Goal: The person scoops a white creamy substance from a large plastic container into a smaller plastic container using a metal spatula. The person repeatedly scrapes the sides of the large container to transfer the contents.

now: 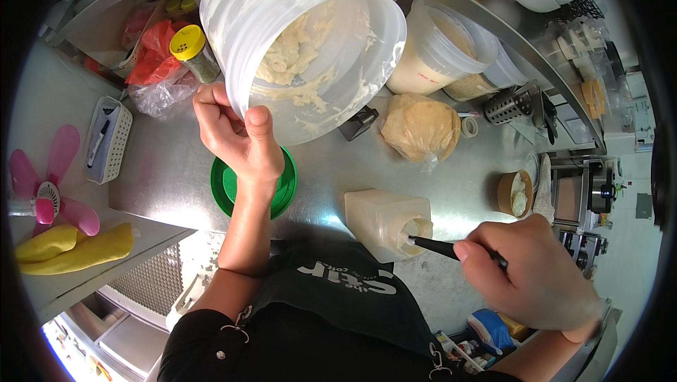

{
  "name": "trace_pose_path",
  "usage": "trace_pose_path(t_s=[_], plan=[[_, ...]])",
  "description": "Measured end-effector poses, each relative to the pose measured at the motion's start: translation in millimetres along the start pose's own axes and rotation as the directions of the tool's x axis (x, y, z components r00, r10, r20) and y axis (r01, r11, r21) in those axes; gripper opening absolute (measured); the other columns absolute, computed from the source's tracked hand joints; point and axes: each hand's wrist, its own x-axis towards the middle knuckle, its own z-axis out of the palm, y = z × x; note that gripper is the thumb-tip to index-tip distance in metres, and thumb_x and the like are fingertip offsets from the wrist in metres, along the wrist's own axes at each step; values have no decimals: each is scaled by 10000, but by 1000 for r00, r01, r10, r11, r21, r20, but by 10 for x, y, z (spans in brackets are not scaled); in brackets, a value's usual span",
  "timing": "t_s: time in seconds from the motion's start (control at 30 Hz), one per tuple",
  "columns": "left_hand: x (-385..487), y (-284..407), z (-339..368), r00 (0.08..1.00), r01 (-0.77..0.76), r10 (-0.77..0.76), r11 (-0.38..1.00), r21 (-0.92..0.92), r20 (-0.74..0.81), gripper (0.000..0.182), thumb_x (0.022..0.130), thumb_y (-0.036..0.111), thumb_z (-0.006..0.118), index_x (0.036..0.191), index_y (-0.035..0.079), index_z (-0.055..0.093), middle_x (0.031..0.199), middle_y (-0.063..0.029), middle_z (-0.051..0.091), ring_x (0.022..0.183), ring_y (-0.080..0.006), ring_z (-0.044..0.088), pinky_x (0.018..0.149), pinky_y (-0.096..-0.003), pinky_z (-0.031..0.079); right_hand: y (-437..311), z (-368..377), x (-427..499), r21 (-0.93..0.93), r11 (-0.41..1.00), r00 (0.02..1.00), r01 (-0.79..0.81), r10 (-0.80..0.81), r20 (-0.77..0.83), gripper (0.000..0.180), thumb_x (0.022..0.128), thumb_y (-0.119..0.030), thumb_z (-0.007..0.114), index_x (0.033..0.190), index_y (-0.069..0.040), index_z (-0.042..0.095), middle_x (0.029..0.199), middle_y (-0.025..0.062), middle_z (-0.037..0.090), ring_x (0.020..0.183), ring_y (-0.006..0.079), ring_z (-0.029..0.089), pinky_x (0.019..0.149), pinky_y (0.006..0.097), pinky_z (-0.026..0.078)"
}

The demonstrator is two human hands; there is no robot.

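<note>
My left hand (240,136) grips the rim of a large translucent plastic tub (211,27), which is tilted with its mouth towards me. Pale, thick creamy paste (291,56) clings to its inner wall. In my right hand (529,276) is a black-handled utensil (436,247), probably a spatula; its whitish tip is at the mouth of a square translucent plastic container (378,218), partly hidden inside. That container stands at the counter's front edge, its opening turned towards the right hand. Below the tub, a round green lid or shallow dish (285,186) lies partly behind my left wrist.
On the steel counter (169,165) are a bagged beige mass (420,125), a paper bowl (506,194), and a yellow-capped shaker (195,54). Open tubs (423,59) stand behind. A white basket (108,141) and pink fan (47,191) are left. A steel shelf edge (460,6) crosses above.
</note>
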Motion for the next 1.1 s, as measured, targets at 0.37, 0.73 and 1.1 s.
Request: trace_pose_path(t_s=[0.37, 0.73, 1.1], plan=[[7, 6, -1, 1000, 13, -13, 1000, -19, -2, 596, 758, 593, 585, 825, 33, 392, 713, 26, 366, 558, -27, 303, 481, -169, 239, 84, 7, -246, 87, 993, 972, -80, 97, -214, 172, 757, -108, 582, 652, 28, 586, 482, 77, 522, 391, 150, 462, 419, 260, 344], [8, -25, -18, 1000, -5, 6, 998, 68, -12, 603, 774, 611, 546, 828, 30, 394, 721, 16, 360, 597, -45, 291, 518, -188, 246, 402, -32, -610, 115, 989, 896, -91, 132, -424, 178, 759, -107, 626, 643, 21, 584, 442, 57, 492, 358, 108, 452, 381, 213, 305], [-7, -19, -12, 1000, 8, -8, 996, 90, -2, 619, 827, 618, 449, 884, 2, 412, 833, -44, 427, 760, -116, 427, 682, -243, 377, 679, 66, -1065, -209, 969, 576, -133, -96, -812, 290, 685, -328, 644, 554, -85, 556, 525, 32, 521, 514, 166, 389, 560, 305, 275]])
